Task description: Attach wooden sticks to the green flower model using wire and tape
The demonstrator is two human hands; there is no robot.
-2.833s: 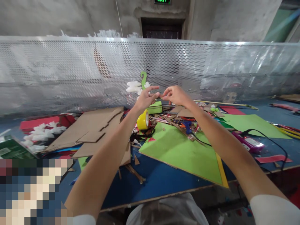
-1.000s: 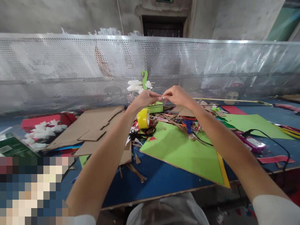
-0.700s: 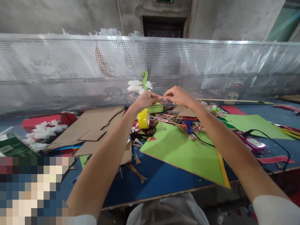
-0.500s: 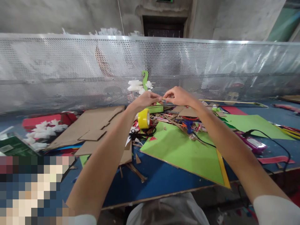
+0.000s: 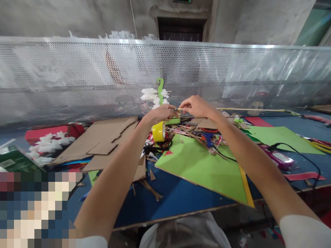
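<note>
Both arms reach out over a cluttered blue table (image 5: 178,199). My left hand (image 5: 161,113) and my right hand (image 5: 196,106) meet at the fingertips above the far clutter, each pinched on a small thin piece (image 5: 178,110) held between them; I cannot make out what it is. Just below the left hand stands a yellow tape roll (image 5: 158,131) on edge. A light green block (image 5: 172,120) lies under the fingertips. Behind the hands a green curled cutout (image 5: 160,89) with white foam bits (image 5: 150,94) stands before the mesh screen.
A large green sheet (image 5: 204,168) lies mid-table, another green sheet (image 5: 279,136) to the right. Brown cardboard pieces (image 5: 100,143) sit at left, with white foam flowers (image 5: 48,144) on red card. A purple tool (image 5: 276,156) with a black cable lies right. A perforated metal screen (image 5: 77,75) walls the far edge.
The left hand's fingers, spread 2.8 s ago, have closed into a pinch. Both hands have sunk slightly toward the table, staying together at the fingertips.
</note>
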